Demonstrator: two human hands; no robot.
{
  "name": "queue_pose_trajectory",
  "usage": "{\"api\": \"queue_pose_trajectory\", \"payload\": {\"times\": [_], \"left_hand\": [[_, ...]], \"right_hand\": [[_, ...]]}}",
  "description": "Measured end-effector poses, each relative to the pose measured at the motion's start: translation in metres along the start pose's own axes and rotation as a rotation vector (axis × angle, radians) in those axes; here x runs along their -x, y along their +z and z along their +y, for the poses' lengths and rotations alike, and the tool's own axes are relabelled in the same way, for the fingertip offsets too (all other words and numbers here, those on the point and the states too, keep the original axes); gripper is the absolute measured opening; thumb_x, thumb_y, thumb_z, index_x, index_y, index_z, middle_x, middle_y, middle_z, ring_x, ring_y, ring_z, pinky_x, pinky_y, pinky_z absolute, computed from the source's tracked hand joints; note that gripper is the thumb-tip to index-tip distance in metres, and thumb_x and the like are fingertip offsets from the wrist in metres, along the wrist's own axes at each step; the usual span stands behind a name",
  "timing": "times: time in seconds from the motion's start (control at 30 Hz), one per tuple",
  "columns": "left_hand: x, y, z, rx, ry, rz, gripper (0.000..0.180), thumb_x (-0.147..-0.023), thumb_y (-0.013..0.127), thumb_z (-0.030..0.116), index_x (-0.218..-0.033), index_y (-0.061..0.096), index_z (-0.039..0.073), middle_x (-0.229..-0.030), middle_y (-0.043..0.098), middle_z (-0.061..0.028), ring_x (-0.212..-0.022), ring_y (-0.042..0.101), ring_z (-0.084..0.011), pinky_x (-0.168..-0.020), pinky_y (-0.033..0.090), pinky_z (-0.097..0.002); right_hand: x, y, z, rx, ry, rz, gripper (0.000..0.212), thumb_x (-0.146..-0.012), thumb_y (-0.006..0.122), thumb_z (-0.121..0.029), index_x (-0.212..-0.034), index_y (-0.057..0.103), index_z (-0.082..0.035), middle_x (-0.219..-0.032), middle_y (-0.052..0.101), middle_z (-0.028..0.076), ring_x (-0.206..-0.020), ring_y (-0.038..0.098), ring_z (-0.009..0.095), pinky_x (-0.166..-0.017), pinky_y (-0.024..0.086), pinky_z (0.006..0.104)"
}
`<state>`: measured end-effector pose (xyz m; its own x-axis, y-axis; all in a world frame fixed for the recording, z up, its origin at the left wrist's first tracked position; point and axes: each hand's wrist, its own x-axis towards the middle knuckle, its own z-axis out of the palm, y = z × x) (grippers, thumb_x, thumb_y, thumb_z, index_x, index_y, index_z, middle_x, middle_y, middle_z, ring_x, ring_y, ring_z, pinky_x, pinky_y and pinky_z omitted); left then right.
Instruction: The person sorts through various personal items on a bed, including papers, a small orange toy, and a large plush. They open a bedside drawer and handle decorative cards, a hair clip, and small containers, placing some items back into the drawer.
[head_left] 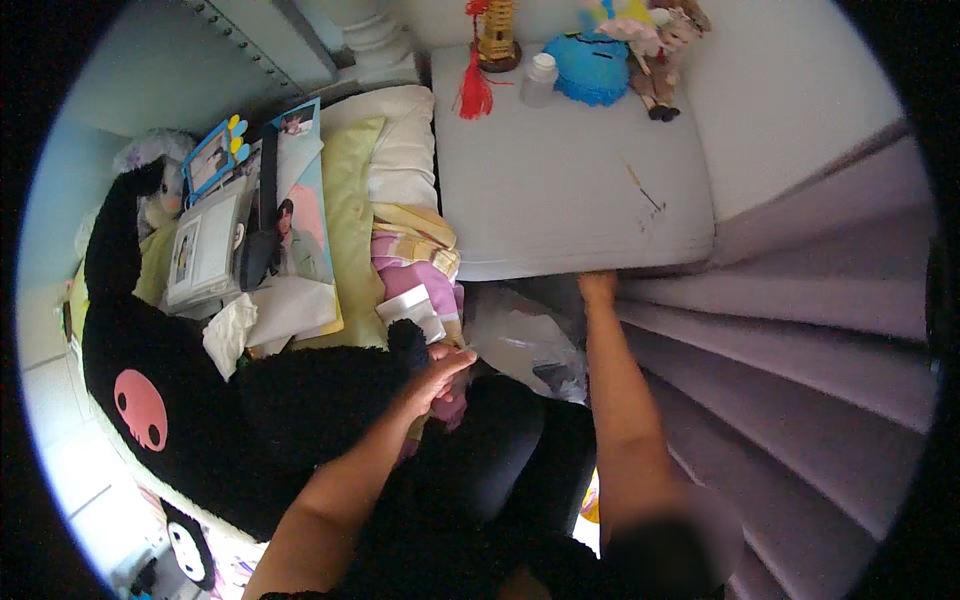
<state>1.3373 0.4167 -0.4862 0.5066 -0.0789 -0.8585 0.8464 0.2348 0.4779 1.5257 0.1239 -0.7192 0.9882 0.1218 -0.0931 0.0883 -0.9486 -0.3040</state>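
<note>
My left hand [442, 378] is over the bed's edge, beside a raised tip of a black plush toy [330, 390] and above purple cloth. Its thumb and fingers stretch forward with nothing visible in them. At the front edge of a grey bedside cabinet [560, 210] is my right hand [598, 287], its fingers hidden at or under that edge. Between my hands, below the cabinet top, lies a translucent plastic bag [530, 335]. A small white box-like item [412, 312] lies on the purple cloth near my left hand.
On the cabinet stand a golden tower ornament [497, 38] with a red tassel, a clear bottle [539, 80], a blue furry item [590, 68] and a doll [660, 50]. Picture frames [210, 160] and papers pile on the bed. A purple curtain [780, 330] hangs at right.
</note>
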Motion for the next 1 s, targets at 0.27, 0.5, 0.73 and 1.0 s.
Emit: {"api": "queue_pose_trajectory", "payload": {"times": [0.27,0.5,0.73,1.0], "left_hand": [[0.001,0.003,0.002,0.02,-0.077,0.094,0.03,-0.078,0.069,0.034,-0.067,0.049,0.015,-0.047,0.033,0.0069,-0.035,0.03,-0.0057,-0.032,0.028,-0.024],[-0.005,0.0,-0.005,-0.023,0.088,-0.078,0.034,-0.078,0.066,0.032,-0.059,0.044,0.015,-0.046,0.033,0.0065,-0.036,0.031,-0.0063,-0.033,0.028,-0.0237],[0.024,0.003,-0.031,-0.293,0.308,-0.12,0.013,-0.08,0.069,0.02,-0.085,0.065,0.008,-0.057,0.049,0.0068,-0.042,0.038,-0.0027,-0.037,0.03,-0.0193],[0.095,0.133,-0.126,0.46,0.155,-0.434,0.046,-0.086,0.056,0.011,-0.128,0.038,0.002,-0.074,0.047,0.0026,-0.067,0.05,-0.01,-0.076,0.047,-0.0324]], "right_hand": [[0.01,-0.016,-0.02,0.038,-0.127,-0.073,0.05,-0.085,0.048,-0.04,-0.126,0.049,-0.01,-0.128,0.05,0.015,-0.119,0.045,0.034,-0.097,0.037,0.0457],[0.037,-0.073,-0.062,-0.254,0.342,-0.192,0.042,-0.082,0.052,-0.035,-0.114,0.057,-0.008,-0.114,0.057,0.022,-0.099,0.055,0.043,-0.084,0.046,0.0488],[0.114,-0.083,-0.06,-0.226,0.504,-0.245,0.043,-0.091,0.039,-0.036,-0.121,0.049,-0.008,-0.111,0.057,0.022,-0.1,0.056,0.041,-0.084,0.046,0.0478],[0.171,-0.067,-0.008,-0.135,0.376,-0.378,0.059,-0.082,0.049,-0.027,-0.134,0.034,-0.005,-0.13,0.042,0.026,-0.108,0.051,0.039,-0.094,0.042,0.0402]]}}
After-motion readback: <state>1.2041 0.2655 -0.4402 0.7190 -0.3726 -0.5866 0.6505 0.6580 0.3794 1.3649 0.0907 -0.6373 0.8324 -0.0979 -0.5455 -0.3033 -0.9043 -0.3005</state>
